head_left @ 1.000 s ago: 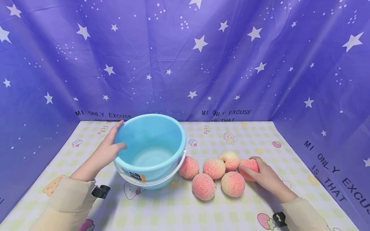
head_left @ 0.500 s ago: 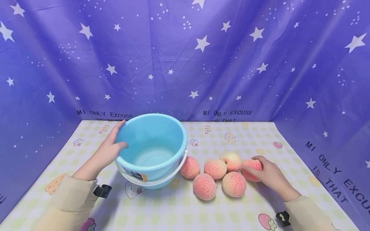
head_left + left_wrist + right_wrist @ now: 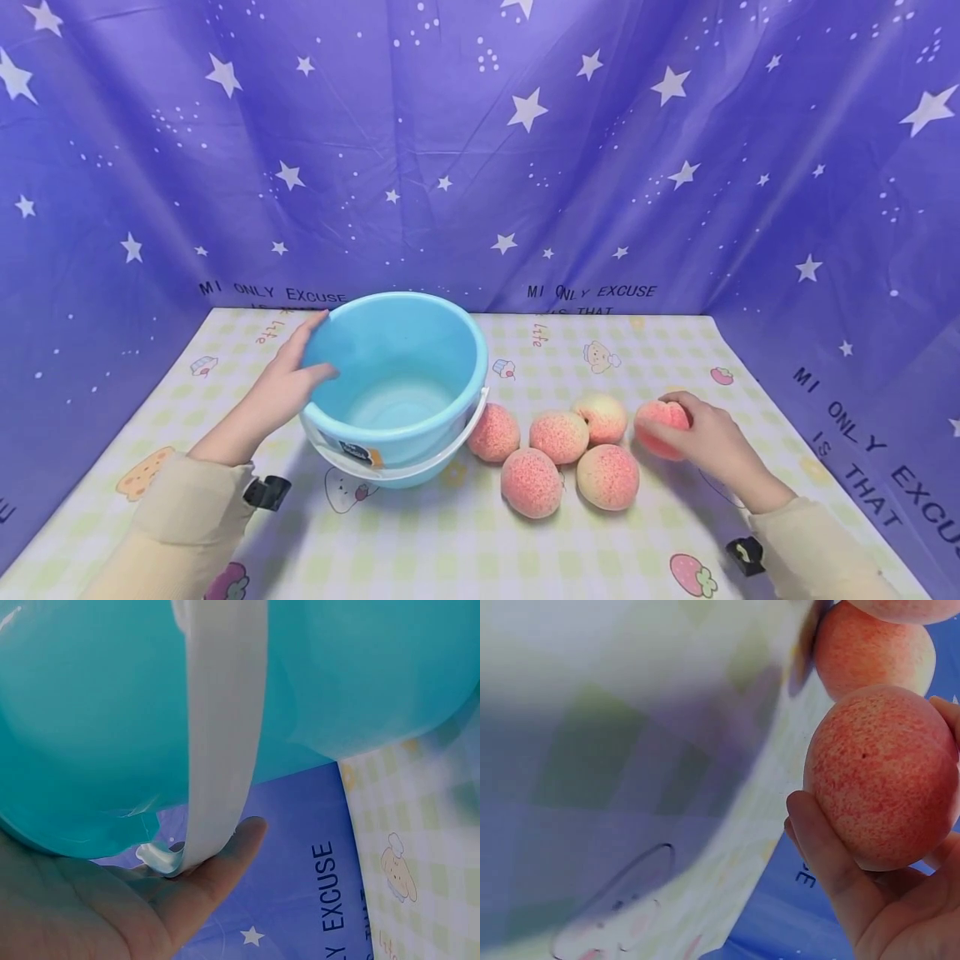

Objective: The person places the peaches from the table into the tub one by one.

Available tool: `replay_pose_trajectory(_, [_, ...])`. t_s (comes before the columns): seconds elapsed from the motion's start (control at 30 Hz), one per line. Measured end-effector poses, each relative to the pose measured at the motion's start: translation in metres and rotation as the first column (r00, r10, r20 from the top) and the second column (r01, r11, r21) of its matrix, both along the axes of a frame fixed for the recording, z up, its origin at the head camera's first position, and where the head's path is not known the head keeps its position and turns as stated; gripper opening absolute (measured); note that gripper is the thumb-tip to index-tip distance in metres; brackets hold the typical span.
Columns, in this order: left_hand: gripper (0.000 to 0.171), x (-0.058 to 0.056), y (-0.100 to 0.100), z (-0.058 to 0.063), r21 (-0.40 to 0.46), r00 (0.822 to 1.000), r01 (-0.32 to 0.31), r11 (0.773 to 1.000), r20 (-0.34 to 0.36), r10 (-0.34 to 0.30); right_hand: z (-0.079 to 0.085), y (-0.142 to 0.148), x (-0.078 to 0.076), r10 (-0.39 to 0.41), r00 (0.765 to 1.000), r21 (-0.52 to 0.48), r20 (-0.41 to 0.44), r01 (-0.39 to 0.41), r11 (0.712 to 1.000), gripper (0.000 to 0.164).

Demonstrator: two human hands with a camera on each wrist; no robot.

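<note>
A light blue bucket [image 3: 408,329] with a white handle [image 3: 420,468] tilts toward me on the left of the table. My left hand [image 3: 281,387] grips its left rim, thumb over the inside; in the left wrist view, fingers [image 3: 225,862] lie beside the handle, against the outer wall. My right hand [image 3: 705,437] holds a pinkish-red peach [image 3: 658,429] between thumb and fingers. In the right wrist view that same peach [image 3: 885,780] fills the grasp, raised close over the cloth. Several more peaches [image 3: 558,437] lie clustered between the bucket and my right hand.
A checked, cartoon-printed tablecloth [image 3: 420,550] covers the table. Purple star-patterned curtains [image 3: 390,150] enclose the back and both sides. Dark wrist bands [image 3: 267,492] show at both sleeves. The nearest peach [image 3: 495,433] sits right by the bucket's right side.
My right hand has shifted slightly right and up with the peach, opening a gap from the other peaches. The left hand keeps its grip on the bucket rim.
</note>
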State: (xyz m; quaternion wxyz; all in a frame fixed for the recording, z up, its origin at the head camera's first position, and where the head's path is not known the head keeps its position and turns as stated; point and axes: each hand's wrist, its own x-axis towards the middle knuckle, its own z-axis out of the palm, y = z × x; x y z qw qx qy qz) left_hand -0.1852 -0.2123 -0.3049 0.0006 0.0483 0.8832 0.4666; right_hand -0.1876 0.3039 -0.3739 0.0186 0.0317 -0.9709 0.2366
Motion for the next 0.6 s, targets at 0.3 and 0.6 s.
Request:
replay_pose_trajectory(0.3, [0.083,0.0,0.0,-0.001,-0.003,1.0,-0.002,1.0,-0.009,0.002,0.017,-0.005,-0.004,0.031,0.998,0.025,-0.048,-0.03,0.999,0.065])
replay_pose_trajectory(0.6, [0.082,-0.001,0.001,0.0,-0.003,1.0,-0.01,1.0,0.001,0.01,0.032,-0.016,-0.002,0.057,0.996,0.021,-0.07,-0.055,0.998,0.066])
